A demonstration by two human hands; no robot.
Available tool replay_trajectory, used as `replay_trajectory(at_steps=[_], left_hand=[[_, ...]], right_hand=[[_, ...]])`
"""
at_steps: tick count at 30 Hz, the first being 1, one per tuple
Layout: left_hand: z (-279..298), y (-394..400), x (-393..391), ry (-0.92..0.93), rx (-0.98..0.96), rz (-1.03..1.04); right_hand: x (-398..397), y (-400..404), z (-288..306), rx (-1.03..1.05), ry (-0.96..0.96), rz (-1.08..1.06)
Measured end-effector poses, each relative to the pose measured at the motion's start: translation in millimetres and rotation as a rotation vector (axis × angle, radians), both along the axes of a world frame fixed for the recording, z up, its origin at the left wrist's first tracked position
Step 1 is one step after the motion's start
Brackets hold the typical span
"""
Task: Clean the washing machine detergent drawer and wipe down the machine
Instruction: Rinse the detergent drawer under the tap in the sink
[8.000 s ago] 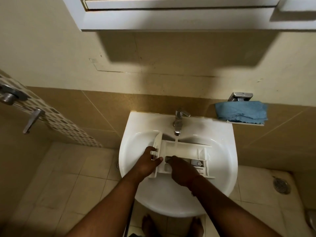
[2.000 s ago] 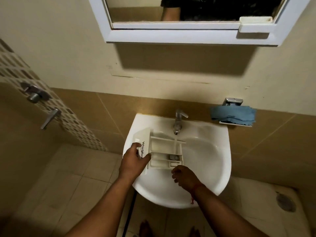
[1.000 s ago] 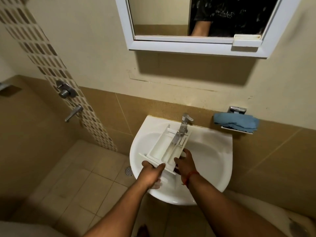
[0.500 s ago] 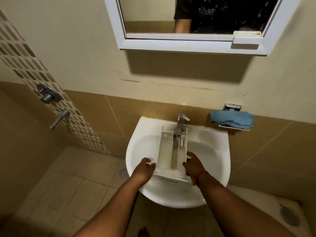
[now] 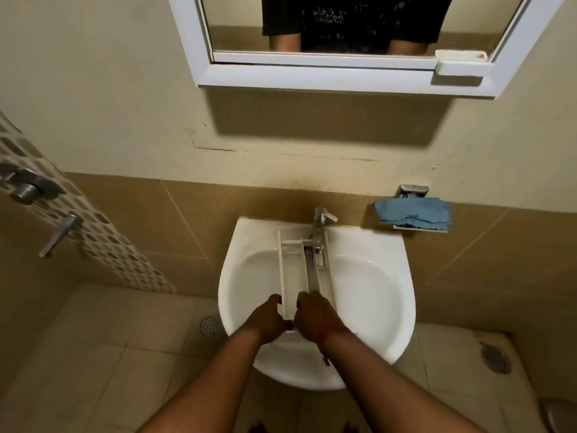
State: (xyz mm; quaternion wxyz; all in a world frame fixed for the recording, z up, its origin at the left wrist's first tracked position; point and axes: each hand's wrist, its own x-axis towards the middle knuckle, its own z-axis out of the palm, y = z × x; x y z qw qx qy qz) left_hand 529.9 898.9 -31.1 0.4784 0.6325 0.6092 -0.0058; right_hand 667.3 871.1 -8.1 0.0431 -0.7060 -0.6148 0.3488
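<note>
The white detergent drawer (image 5: 293, 270) stands lengthwise in the white basin (image 5: 374, 295), its far end under the chrome tap (image 5: 320, 228). My left hand (image 5: 265, 320) grips the near end of the drawer from the left. My right hand (image 5: 315, 317) grips the same end from the right, fingers curled over its edge. The front panel of the drawer is hidden behind both hands. I cannot tell whether water is running.
A blue cloth (image 5: 412, 212) lies on a wall holder right of the tap. A white-framed mirror (image 5: 343, 42) hangs above. Shower valves (image 5: 28, 189) sit on the left wall. Floor drains (image 5: 208, 325) lie in the tiles below.
Both hands have closed in on the drawer's near end, now close together. The drawer has tipped so its front panel no longer shows. Earlier it lay crosswise under the tap.
</note>
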Motion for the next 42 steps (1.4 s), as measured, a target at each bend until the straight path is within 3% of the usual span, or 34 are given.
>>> replay_trajectory(at_steps=[5, 10, 17, 25, 30, 37, 42], left_hand=[[-1.0, 3.5, -0.3, 0.045, 0.106, -0.065], [-4.0, 5.6, -1.5, 0.007, 0.094, -0.1], [-3.7, 7.2, -1.6, 0.0, 0.073, -0.107], [-2.1, 7.2, 0.0, -0.001, 0.063, -0.104], [2.9, 6.9, 1.7, 0.013, 0.044, -0.095], [6.4, 7.7, 3.9, 0.064, 0.039, -0.11], [11.4, 7.5, 7.3, 0.101, 0.041, -0.096]], right_hand=[[-1.0, 33.6, 0.3, -0.053, 0.026, 0.003], [-2.7, 23.8, -9.5, -0.184, -0.149, 0.052], [-3.7, 59.2, -2.9, -0.05, -0.131, 0.104], [-5.3, 36.4, -15.9, -0.12, -0.272, 0.28], [1.0, 65.0, -13.4, 0.031, -0.196, 0.247], [7.1, 31.4, -27.5, -0.119, -0.199, 0.296], [6.5, 53.1, -18.1, 0.034, -0.086, 0.162]])
